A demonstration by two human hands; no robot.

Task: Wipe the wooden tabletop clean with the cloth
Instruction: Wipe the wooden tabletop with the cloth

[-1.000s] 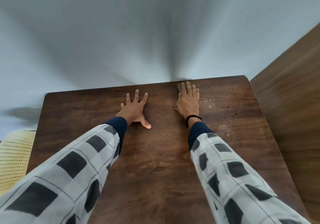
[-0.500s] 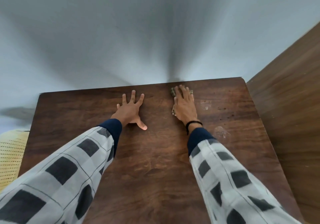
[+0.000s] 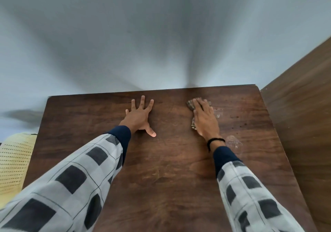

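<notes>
The dark wooden tabletop (image 3: 170, 169) fills the lower half of the head view. My right hand (image 3: 205, 118) lies flat near the far edge, pressing a small brownish cloth (image 3: 191, 104) against the wood; only the cloth's edges show past my fingertips and beside my palm. My left hand (image 3: 139, 115) rests flat on the table with its fingers spread and nothing under it, left of the right hand. Whitish smears (image 3: 232, 142) and small specks (image 3: 218, 112) mark the wood just right of my right hand and wrist.
A pale grey wall (image 3: 161, 34) rises directly behind the table's far edge. A wooden panel (image 3: 304, 115) stands along the table's right side. A cream perforated chair (image 3: 12, 163) sits beyond the left edge.
My right hand has slid the cloth slightly to the right along the far edge. My left hand has stayed planted. The view has shifted a little to the left.
</notes>
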